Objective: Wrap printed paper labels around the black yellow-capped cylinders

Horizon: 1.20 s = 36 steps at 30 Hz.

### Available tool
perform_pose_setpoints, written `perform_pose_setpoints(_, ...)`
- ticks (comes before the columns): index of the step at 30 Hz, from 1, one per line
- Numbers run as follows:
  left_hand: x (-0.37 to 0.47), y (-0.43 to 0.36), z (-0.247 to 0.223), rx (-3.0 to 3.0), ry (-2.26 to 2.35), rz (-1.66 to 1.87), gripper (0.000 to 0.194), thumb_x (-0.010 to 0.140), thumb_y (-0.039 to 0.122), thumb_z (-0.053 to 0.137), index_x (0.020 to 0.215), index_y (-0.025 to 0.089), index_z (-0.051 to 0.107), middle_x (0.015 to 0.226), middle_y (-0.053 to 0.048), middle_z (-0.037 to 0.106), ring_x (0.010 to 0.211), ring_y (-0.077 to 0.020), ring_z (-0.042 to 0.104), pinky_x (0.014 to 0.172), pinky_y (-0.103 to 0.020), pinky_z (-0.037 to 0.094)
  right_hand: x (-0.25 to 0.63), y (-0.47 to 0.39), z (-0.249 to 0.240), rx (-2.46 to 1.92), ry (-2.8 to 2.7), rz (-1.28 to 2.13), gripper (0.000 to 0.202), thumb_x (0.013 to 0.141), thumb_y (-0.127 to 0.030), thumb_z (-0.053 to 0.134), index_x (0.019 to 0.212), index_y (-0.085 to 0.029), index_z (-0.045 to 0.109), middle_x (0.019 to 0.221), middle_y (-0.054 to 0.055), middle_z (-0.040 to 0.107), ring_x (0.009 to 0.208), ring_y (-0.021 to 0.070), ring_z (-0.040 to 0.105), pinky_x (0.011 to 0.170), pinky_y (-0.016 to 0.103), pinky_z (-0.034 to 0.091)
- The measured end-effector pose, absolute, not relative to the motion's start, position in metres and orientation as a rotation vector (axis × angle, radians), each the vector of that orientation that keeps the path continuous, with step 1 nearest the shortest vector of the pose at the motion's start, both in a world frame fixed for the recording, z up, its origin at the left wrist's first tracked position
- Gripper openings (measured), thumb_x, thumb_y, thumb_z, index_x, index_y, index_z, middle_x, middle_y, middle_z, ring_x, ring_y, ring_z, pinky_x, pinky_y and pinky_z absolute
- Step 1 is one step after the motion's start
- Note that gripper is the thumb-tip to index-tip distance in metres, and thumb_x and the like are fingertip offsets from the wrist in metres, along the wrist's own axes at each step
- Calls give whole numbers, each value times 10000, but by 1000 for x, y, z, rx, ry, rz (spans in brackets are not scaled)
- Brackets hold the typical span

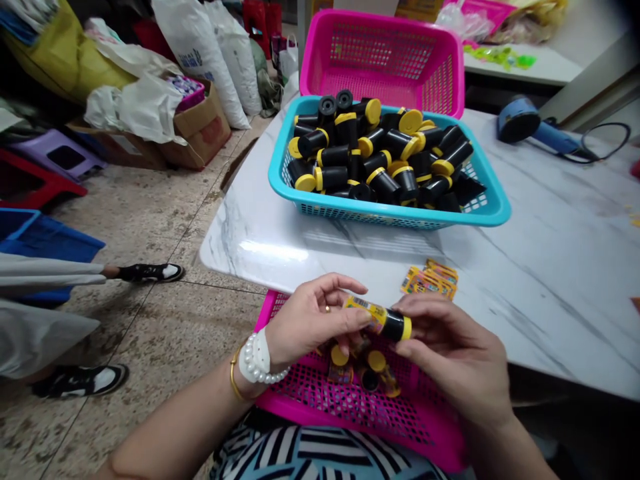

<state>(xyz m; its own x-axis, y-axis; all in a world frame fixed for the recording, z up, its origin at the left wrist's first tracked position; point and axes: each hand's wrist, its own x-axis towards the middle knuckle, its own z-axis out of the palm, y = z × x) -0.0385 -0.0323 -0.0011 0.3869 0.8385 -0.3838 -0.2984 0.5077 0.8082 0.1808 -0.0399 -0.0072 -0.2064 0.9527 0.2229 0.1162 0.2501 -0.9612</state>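
Observation:
A small black canister [395, 325] with a yellow lid lies sideways between my hands over the lap. A printed yellow label sleeve [364, 311] covers its left part. My left hand [310, 317] pinches the sleeved end between thumb and fingers. At the lidded end, my right hand [457, 343] closes around the canister with thumb and fingertips. Directly below is a pink basket [320, 400] holding several labelled canisters [377, 373], partly hidden by my hands. A small pile of flat yellow labels [431, 279] lies on the table just beyond my right hand.
On the marbled white table [250, 247] stands a teal basket [390, 217] heaped with black canisters. Behind it is a pink basket [383, 67]. A blue corded tool [545, 130] lies at the right. Cardboard boxes [200, 130], sacks and another person's legs [55, 273] are on the left.

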Motion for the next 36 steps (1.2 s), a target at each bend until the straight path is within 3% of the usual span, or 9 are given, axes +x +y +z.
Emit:
perform_pose_setpoints(5,-32,-33,2,750,905,800,229,742,232,832,910,144,704,770,-25,709,607,-94,622,597,-209,515,185,-41,-7,-973,-1842,790,348,818,-133,801,1125,-285,738,1043,52,688,964,188,702,834,300,626)
perform_pose_setpoints(12,-30,-34,5,817,929,863,239,770,217,800,986,155,719,816,-23,713,689,-105,622,642,-211,492,185,-40,-4,-951,-2015,483,531,816,-98,788,1295,-297,677,1102,60,735,981,209,727,878,341,637)
perform_pose_setpoints(17,-27,-36,-1,859,930,887,231,790,212,795,1008,155,741,882,-37,722,753,-115,635,703,-224,509,179,-42,-10,-957,-1935,519,460,819,-100,787,1216,-325,729,1037,49,739,909,207,737,795,349,651)
perform_pose_setpoints(21,-23,-36,-5,866,880,884,264,775,201,805,1021,157,719,889,-29,714,752,-110,642,722,-219,522,175,-43,-15,-958,-1933,503,456,831,-104,785,1228,-318,722,1044,52,743,924,202,736,827,352,646)
perform_pose_setpoints(25,-32,-36,-5,839,855,783,437,843,329,771,1219,163,622,813,-36,712,637,-127,657,607,-233,522,180,-41,-15,-951,-1974,435,480,831,-116,792,1265,-293,688,1072,58,744,966,205,733,863,359,644)
perform_pose_setpoints(27,-36,-37,-6,840,875,757,415,862,394,758,1176,155,629,777,-34,705,580,-119,635,557,-227,501,183,-39,-14,-925,-1987,394,439,826,-121,799,1231,-257,697,1063,65,742,955,199,732,858,348,645)
perform_pose_setpoints(30,-36,-39,-8,900,875,818,317,831,341,797,1053,149,678,824,-32,707,647,-105,631,620,-224,507,184,-40,-11,-878,-2006,383,379,819,-118,809,1174,-209,710,1041,76,748,915,183,739,841,313,647)
perform_pose_setpoints(33,-31,-42,-11,978,851,890,309,790,236,815,1063,149,699,900,-26,702,786,-111,640,750,-232,515,180,-43,-10,-872,-2000,412,367,825,-124,806,1172,-195,712,1012,78,762,876,177,751,808,288,656)
perform_pose_setpoints(36,-29,-43,-13,998,837,868,298,797,228,801,1061,139,696,874,-14,679,768,-100,613,737,-221,501,178,-47,-9,-893,-1972,421,322,836,-145,799,1147,-191,728,970,77,766,843,176,757,764,268,660)
